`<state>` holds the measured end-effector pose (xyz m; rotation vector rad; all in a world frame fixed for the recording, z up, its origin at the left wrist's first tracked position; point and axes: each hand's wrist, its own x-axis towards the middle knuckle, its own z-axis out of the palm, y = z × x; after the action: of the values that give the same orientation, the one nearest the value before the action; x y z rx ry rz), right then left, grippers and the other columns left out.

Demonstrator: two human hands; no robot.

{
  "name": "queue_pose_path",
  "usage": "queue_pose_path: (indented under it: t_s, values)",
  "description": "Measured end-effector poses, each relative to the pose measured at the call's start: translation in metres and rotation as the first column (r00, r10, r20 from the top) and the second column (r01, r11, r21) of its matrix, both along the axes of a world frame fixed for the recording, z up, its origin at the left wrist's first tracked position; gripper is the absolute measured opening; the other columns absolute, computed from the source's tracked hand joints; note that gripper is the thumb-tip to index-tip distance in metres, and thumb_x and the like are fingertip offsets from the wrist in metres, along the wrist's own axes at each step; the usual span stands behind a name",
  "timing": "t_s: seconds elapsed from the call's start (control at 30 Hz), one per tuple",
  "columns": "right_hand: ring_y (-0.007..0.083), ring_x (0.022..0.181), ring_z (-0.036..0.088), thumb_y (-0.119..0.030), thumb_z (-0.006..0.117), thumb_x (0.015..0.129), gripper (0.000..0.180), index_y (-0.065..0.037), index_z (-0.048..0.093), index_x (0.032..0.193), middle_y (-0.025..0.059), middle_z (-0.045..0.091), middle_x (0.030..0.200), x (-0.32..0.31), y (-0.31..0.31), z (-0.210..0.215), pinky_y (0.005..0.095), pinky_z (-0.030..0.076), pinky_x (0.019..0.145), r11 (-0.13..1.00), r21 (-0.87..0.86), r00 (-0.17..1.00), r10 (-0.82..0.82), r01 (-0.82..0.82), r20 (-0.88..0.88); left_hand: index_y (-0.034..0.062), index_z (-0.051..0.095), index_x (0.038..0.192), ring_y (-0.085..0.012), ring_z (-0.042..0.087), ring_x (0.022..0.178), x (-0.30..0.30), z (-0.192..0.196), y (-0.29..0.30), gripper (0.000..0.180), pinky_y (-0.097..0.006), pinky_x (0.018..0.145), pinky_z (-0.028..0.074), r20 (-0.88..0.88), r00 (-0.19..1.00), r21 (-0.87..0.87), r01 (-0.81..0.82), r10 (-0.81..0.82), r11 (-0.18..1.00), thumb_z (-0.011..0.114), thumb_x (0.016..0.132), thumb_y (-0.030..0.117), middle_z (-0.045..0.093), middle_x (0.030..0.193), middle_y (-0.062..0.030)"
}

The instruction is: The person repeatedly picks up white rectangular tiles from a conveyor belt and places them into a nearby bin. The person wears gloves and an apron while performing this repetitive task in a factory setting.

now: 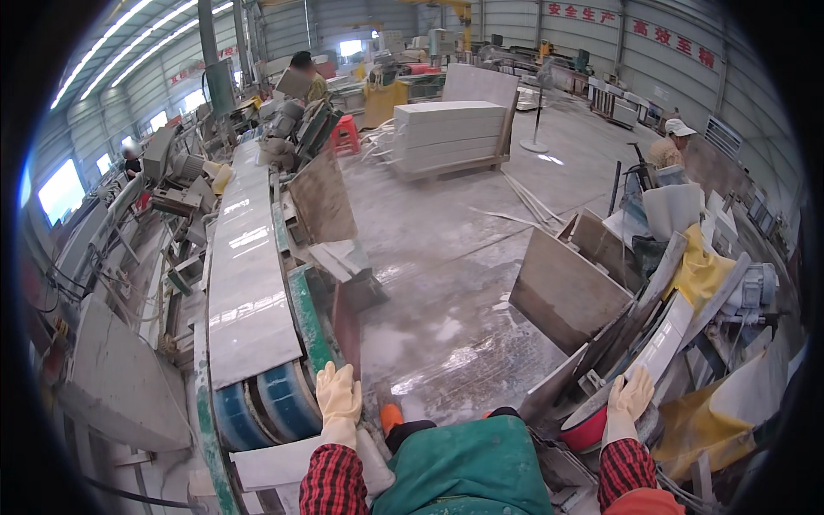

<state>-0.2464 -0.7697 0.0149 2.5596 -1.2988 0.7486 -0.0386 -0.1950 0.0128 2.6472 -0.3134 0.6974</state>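
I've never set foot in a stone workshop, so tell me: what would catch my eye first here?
Probably the long glossy grey stone slab lying on the green-framed conveyor with blue rollers at left, running away from the person. Their left hand in a cream glove rests at the conveyor's near end, while the right gloved hand touches leaning stone offcuts above a red bowl. Farther back stands a pale stack of slabs.

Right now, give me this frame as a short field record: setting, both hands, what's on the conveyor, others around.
setting: stone slab workshop, wet concrete floor
left hand: gloved, open, at the end of the conveyor beside the blue roller
right hand: gloved, open, resting on leaning slab offcuts above a red basin
conveyor load: long polished slab
others: person in white cap far right; person at the far end of the line
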Motion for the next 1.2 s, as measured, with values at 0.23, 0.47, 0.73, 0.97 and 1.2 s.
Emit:
queue_pose_path:
  t_s: [0.23, 0.47, 0.73, 0.97, 1.2]
  values:
    - [0.0372, 0.135, 0.044, -0.032, 0.062, 0.090, 0.060, -0.001, 0.051, 0.140, 0.0193, 0.051, 0.144, 0.001, 0.015, 0.008, 0.0492, 0.029, 0.117, 1.000, 0.019, 1.000, 0.007, -0.007, -0.026, 0.0060, 0.065, 0.103, -0.0452, 0.054, 0.110, 0.003, -0.009, 0.004, 0.028, -0.051, 0.100, 0.041, 0.031, 0.999, 0.007, -0.013, 0.013, 1.000, 0.072, 0.077, 0.015, 0.065, 0.105, -0.0234]
    - [0.0380, 0.132, 0.045, -0.037, 0.067, 0.087, 0.065, -0.001, 0.052, 0.139, 0.0197, 0.053, 0.139, -0.004, 0.003, -0.002, 0.0508, 0.035, 0.112, 0.995, 0.094, 0.999, 0.039, -0.036, -0.028, 0.0061, 0.065, 0.112, -0.0461, 0.052, 0.124, 0.003, -0.012, 0.005, 0.033, -0.052, 0.110, 0.038, -0.068, 0.998, 0.007, -0.012, 0.013, 1.000, 0.070, 0.082, 0.017, 0.065, 0.121, -0.0259]
    - [0.0477, 0.130, 0.047, -0.051, 0.084, 0.074, 0.094, -0.010, 0.044, 0.148, 0.0250, 0.046, 0.145, 0.027, -0.042, 0.043, 0.0510, 0.041, 0.111, 0.838, 0.466, 0.959, -0.256, 0.285, -0.126, 0.0053, 0.066, 0.118, -0.0448, 0.053, 0.127, 0.003, -0.013, 0.012, 0.037, -0.052, 0.114, 0.036, -0.111, 0.994, 0.018, -0.010, 0.012, 1.000, 0.071, 0.083, 0.018, 0.066, 0.122, -0.0247]
    - [0.0466, 0.136, 0.044, -0.027, 0.086, 0.064, 0.104, -0.018, 0.037, 0.155, 0.0231, 0.042, 0.147, 0.031, -0.064, 0.012, 0.0509, 0.042, 0.112, 0.799, 0.517, 0.946, -0.317, 0.307, -0.070, 0.0059, 0.066, 0.122, -0.0444, 0.053, 0.129, 0.005, -0.014, 0.012, 0.040, -0.053, 0.115, 0.036, -0.142, 0.990, -0.012, -0.015, 0.013, 1.000, 0.071, 0.084, 0.018, 0.067, 0.124, -0.0221]
    - [0.0279, 0.088, 0.067, -0.034, 0.075, 0.073, 0.060, -0.009, 0.065, 0.127, 0.0095, 0.069, 0.112, 0.017, -0.126, 0.044, 0.0414, 0.053, 0.073, 0.315, 0.683, 0.530, -0.449, -0.659, 0.719, 0.0060, 0.063, 0.098, -0.0429, 0.057, 0.107, 0.003, -0.002, 0.014, 0.024, -0.052, 0.093, 0.045, -0.135, 0.990, -0.048, -0.056, 0.049, 0.997, 0.070, 0.079, 0.020, 0.065, 0.109, -0.0235]
